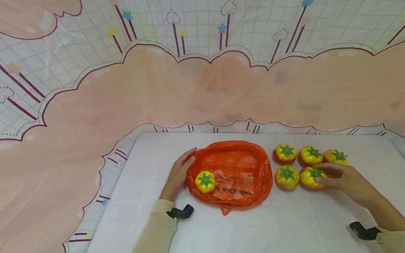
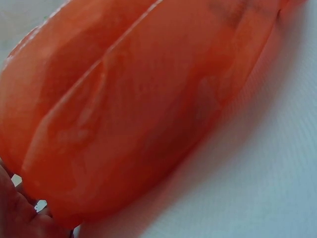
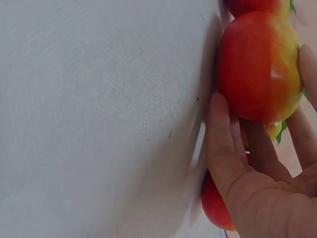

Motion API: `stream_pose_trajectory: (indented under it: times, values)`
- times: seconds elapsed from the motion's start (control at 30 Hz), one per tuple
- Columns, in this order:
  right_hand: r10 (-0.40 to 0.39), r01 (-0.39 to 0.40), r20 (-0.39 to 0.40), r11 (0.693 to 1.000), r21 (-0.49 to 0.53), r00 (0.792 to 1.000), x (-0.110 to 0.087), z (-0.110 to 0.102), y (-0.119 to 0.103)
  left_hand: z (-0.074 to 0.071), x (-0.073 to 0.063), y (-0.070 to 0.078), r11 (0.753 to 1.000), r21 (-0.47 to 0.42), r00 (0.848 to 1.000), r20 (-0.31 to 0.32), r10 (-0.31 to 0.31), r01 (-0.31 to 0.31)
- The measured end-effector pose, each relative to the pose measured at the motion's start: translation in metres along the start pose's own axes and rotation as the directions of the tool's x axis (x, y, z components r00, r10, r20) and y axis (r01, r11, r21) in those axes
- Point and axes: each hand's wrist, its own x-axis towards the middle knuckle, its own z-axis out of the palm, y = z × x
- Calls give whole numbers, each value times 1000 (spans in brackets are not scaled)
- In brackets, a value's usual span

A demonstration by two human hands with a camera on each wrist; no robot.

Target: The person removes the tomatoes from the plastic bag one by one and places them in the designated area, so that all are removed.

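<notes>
A red plastic bag (image 1: 233, 158), its mouth spread wide and printed lettering showing inside, lies on the white table. One yellow-and-red toy tomato (image 1: 205, 181) with a green star-shaped top sits in its left part. My left hand (image 1: 179, 177) holds the bag's left rim; in the left wrist view its fingers (image 2: 22, 213) show at the bag's edge. Over on the right, my right hand (image 1: 342, 181) grips another toy tomato (image 3: 260, 67), thumb on the near side and fingers around it. This tomato is the front right one of a cluster.
Beside the gripped one stand a front-left tomato (image 1: 287, 177) and three behind: left (image 1: 285, 153), middle (image 1: 310, 156) and right (image 1: 335, 156). The white tabletop (image 1: 251, 236) extends toward me. A patterned cloth (image 1: 204, 92) hangs behind the table.
</notes>
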Motion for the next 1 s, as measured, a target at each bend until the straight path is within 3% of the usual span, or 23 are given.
stream_pose_trajectory:
  times: [1.0]
  values:
    - [13, -13, 27, 1000, -3, 1000, -2, -4, -7, 1, 0, 0, 1000, -16, 1000, -8, -5, 5]
